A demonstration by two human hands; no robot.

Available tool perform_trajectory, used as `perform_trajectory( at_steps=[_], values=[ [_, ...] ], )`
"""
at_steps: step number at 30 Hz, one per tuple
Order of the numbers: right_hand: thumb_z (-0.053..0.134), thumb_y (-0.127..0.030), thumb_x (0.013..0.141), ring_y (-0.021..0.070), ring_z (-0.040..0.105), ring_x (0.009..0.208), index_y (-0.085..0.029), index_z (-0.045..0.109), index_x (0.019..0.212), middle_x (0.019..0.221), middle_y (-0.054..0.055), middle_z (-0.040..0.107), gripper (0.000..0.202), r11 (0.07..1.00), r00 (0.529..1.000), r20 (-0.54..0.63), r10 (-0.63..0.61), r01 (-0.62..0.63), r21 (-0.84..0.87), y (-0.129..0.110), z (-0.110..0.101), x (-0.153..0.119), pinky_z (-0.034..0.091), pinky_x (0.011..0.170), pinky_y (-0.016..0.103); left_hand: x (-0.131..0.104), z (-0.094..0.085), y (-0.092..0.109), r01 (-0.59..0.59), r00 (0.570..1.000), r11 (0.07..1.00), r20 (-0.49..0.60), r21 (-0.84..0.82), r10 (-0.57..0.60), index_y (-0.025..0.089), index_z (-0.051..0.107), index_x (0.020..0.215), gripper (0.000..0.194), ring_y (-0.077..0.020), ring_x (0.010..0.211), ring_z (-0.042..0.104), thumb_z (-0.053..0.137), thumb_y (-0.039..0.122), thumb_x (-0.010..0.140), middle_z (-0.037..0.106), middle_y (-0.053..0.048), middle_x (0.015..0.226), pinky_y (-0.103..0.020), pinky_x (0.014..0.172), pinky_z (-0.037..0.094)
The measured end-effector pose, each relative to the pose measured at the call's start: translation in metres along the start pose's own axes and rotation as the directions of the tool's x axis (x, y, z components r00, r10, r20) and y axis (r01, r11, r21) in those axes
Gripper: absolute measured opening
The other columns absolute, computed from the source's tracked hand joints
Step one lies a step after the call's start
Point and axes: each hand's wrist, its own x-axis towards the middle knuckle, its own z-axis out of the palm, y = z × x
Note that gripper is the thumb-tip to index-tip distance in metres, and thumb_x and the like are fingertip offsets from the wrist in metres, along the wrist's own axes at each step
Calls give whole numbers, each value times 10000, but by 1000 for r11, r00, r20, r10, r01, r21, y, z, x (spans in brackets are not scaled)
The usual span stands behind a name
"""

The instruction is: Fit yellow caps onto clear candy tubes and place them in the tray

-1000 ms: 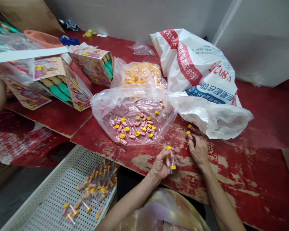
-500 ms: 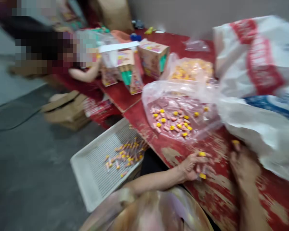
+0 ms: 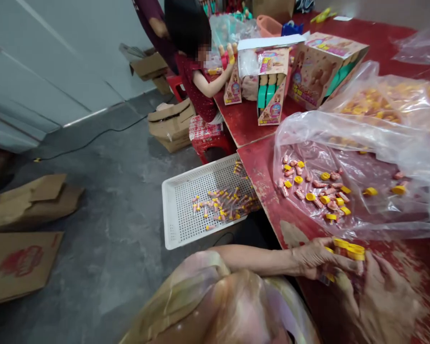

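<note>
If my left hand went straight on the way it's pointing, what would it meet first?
Most likely your right hand, just beyond the yellow-capped tubes your left hand holds; depth is unclear, so both hands may be touching.

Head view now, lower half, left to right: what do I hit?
Red-printed carton → white crate → left hand → right hand. Clear bag left out: it overlaps both hands' span.

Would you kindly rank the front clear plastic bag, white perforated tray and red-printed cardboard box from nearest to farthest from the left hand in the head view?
1. Front clear plastic bag: just beyond the left hand
2. White perforated tray: left, beside red table
3. Red-printed cardboard box: far left, floor
</note>
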Motion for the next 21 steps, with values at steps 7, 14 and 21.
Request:
perform_trajectory(
  at_steps=[7,14,21],
  values=[
    [386,-566,879,412,421,1186,-44,166,1452,1383,264,343,806,964,964,-19,-266,265,-22,-49,17,14,363,903,556,-43,-19,37,-203,978,978,-44,35,205,146,659,983,624,-130,646,620,841,93,388,662,-15,790,-240,615,490],
    [328,-533,913,394,275,1310,-84,32,1475,1463,255,175,779,891,932,79,-354,310,332,-98,53,23,393,896,562,-90,-60,71,-340,935,940,-104,7,339,114,646,951,542,-166,688,625,785,182,432,671,-70,838,-281,677,487],
    [428,-347,915,281,254,1356,-198,221,1451,1503,146,141,594,735,892,172,-418,220,641,-121,64,31,393,1023,463,-165,-160,105,-467,512,873,-761,142,398,127,593,937,372,-241,638,635,638,346,640,638,-102,791,-313,491,484]
  ],
)
